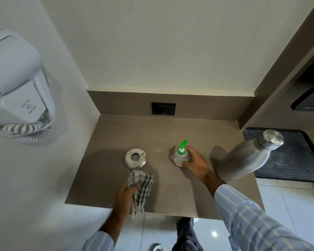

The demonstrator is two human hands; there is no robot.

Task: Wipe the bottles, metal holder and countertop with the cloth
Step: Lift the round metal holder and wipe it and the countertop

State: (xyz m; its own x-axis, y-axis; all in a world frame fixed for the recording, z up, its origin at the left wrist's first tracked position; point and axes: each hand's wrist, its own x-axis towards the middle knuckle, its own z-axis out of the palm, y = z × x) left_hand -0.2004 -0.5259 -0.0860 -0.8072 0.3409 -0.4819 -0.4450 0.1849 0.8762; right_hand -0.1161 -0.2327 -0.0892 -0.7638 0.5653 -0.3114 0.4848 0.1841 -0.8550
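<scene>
A small clear bottle with a green pump top [181,154] stands on the brown countertop [170,131], and my right hand [194,161] is wrapped around its body. My left hand [125,197] grips a grey checked cloth [142,185] near the counter's front edge. Just beyond the cloth lies the round metal holder [136,158], flat on the counter, with nothing in it. A tall steel bottle [246,156] with a ribbed metal cap stands to the right of my right hand.
A black patterned tray [297,160] lies at the counter's right end. A black socket plate [163,108] is set in the back splash. A white wall hair dryer [18,87] with a coiled cord hangs on the left wall. White floor tiles show below the counter edge.
</scene>
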